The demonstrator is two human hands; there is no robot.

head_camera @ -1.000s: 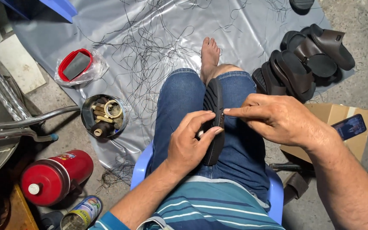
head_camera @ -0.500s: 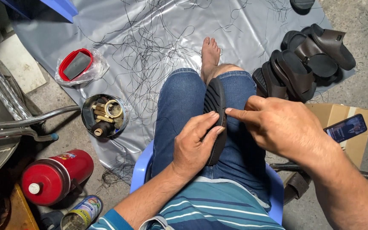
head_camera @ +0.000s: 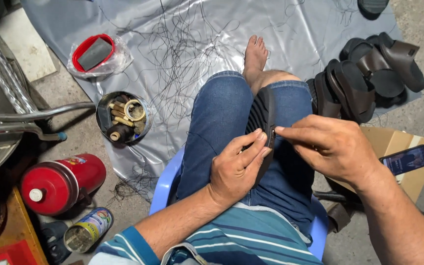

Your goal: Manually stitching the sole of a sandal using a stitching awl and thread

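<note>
Head view, looking down on a seated person's lap. Left hand [head_camera: 236, 169] wraps the black sole [head_camera: 263, 132] from the 7 o'clock side, fingers closed along its edge; the sole stands on edge between the knees at centre. Right hand [head_camera: 334, 149] comes in from 4 o'clock, thumb and forefinger pinched together at the sole's rim; what they pinch is too small to tell.

Containers: a round tin [head_camera: 123, 118] at 9 o'clock holds thread spools and a tape ring; a clear bag [head_camera: 99, 56] at 10 o'clock holds a red-rimmed dish with a grey block; one open can [head_camera: 88, 229] lies at 7 o'clock beside a red cylinder [head_camera: 60, 184].

Edges and room: a grey sheet [head_camera: 295, 29] strewn with black threads covers the floor from 10 to 1 o'clock; its near edge runs under the blue chair [head_camera: 165, 181]. A sandal pile [head_camera: 369, 78] crowds 2 o'clock; a cardboard box [head_camera: 393, 142] bearing one phone [head_camera: 408, 159] sits at 3 o'clock, just beside the right wrist.

Counts: two hands, one bare foot [head_camera: 256, 56], one sole in hand.
</note>
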